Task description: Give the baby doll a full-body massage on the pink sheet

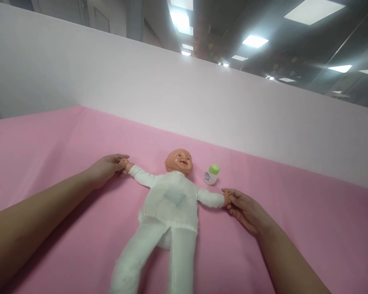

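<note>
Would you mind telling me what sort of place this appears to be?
Probably an indoor office-like hall: a pink-covered surface bears a doll, a pale partition stands behind, and ceiling light panels hang overhead.

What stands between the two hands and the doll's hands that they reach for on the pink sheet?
Nothing visible does. The left hand already grips one hand of the doll, and the right hand grips the other. The small bottle with a green cap lies beside the doll's head, apart from both hands.
</note>
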A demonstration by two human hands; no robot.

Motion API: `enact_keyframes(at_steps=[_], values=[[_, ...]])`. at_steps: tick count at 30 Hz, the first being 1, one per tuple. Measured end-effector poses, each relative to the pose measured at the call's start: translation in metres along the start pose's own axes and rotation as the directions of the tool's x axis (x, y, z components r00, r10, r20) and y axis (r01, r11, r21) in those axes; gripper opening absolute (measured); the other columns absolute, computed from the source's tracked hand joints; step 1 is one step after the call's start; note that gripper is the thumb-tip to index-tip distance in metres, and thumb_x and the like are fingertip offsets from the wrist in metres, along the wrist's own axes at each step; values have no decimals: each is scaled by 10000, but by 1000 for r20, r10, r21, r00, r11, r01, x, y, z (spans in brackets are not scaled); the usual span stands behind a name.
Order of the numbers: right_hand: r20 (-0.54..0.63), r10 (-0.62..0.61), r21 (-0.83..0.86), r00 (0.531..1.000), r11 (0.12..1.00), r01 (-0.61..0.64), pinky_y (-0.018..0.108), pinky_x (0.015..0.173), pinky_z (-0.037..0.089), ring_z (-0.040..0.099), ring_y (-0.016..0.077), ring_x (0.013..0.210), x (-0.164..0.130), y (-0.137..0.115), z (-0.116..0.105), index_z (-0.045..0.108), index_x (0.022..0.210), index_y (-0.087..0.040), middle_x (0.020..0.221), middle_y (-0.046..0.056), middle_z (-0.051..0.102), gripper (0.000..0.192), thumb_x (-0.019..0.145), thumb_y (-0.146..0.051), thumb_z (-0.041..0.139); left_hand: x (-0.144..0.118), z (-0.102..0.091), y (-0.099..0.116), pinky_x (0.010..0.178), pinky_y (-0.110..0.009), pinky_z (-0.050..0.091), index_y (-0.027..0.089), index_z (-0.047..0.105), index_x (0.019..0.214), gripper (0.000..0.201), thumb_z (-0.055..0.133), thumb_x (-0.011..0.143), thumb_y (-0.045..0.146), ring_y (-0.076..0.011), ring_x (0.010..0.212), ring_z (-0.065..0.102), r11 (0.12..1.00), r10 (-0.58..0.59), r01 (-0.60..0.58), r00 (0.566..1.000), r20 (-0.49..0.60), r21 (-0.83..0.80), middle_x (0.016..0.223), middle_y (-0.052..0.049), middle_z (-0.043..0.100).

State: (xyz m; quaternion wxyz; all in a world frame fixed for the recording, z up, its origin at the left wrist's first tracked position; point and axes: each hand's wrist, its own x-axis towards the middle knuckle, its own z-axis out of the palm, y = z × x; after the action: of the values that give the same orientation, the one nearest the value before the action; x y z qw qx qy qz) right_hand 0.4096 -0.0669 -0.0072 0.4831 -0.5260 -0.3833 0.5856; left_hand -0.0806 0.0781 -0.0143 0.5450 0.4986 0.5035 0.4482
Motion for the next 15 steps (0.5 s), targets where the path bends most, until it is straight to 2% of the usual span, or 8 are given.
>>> enact_keyframes(at_steps=[4,7,10,15], values=[[25,-14,-34,1000,999,15,204,577,447,512,96,649,0,1,0,700,1032,-207,827,14,616,332,777,-329,873,-1,1,1,556,-272,483,155,677,1058,538,862,602,372,-162,600,623,999,30,-30,999,14,28,715,-30,688],[-18,-43,-103,999,994,41,204,486,335,437,86,550,2,3,2,655,885,-203,673,-23,549,292,782,-387,858,-1,2,2,516,-247,466,169,676,901,395,851,633,400,-151,569,611,998,39,-39,999,1,53,669,-24,679],[-71,-75,-159,995,985,63,218,467,279,372,84,501,5,6,7,603,784,-201,586,-46,478,350,811,-484,809,-3,5,4,491,-235,457,180,645,794,338,822,670,440,-139,531,590,997,29,-27,999,-32,67,628,-17,667],[-118,-102,-214,988,974,75,230,454,221,315,83,485,7,7,15,568,714,-194,568,-35,460,443,881,-589,675,-4,10,7,474,-240,457,179,666,844,299,722,740,454,-147,502,576,994,5,3,997,-76,112,594,-21,660]])
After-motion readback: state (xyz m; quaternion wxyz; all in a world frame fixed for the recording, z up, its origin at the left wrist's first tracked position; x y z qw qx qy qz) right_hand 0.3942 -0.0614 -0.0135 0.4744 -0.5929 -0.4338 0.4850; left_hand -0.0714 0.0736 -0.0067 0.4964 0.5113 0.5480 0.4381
